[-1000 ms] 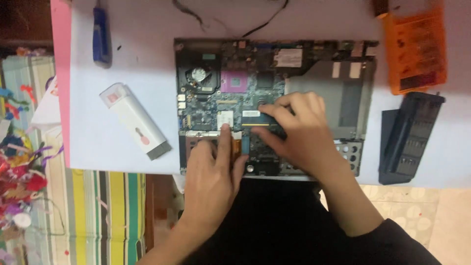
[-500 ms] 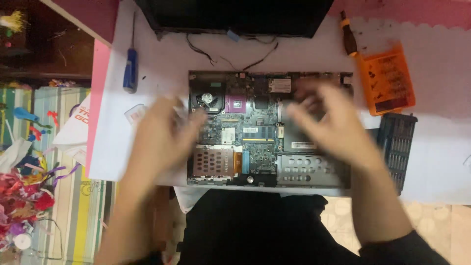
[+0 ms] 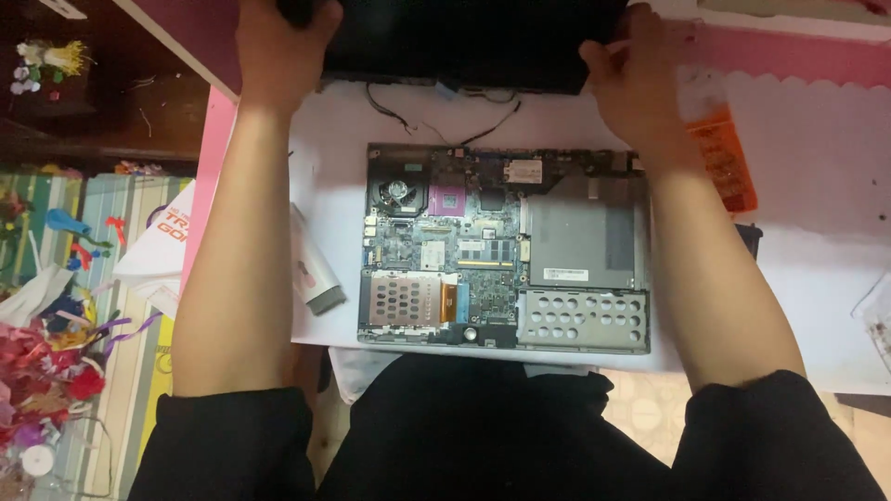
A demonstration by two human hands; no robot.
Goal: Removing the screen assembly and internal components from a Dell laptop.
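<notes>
Two hands up at the far edge of the counter [image 3: 817,278], both on the black laptop screen panel [image 3: 464,46]. Left hand [image 3: 278,51] clenched over the panel's left corner, fingers wrapped around the edge. Right hand [image 3: 631,79] grasping the panel's right corner, thumb on the near side. Panel spanning the gap between the two hands, dark, flat, partly cut off by the top of the view. Thin black cables [image 3: 436,116] trailing from the panel's near edge down toward the opened laptop base [image 3: 506,260].

Base lying flat on the white counter, between the forearms, well apart from both hands. Cover off: green motherboard [image 3: 455,241] exposed, round fan [image 3: 397,190] at top left, perforated metal plate [image 3: 406,297] at lower left, grey metal drive cover [image 3: 585,237] at right, perforated silver bay [image 3: 580,320] below it.

Orange parts tray [image 3: 729,158] just beside the right wrist; contents too blurred to tell. White, oblong device [image 3: 316,269] near the left forearm, partly hidden. Pink counter edging [image 3: 209,158] at left.
</notes>
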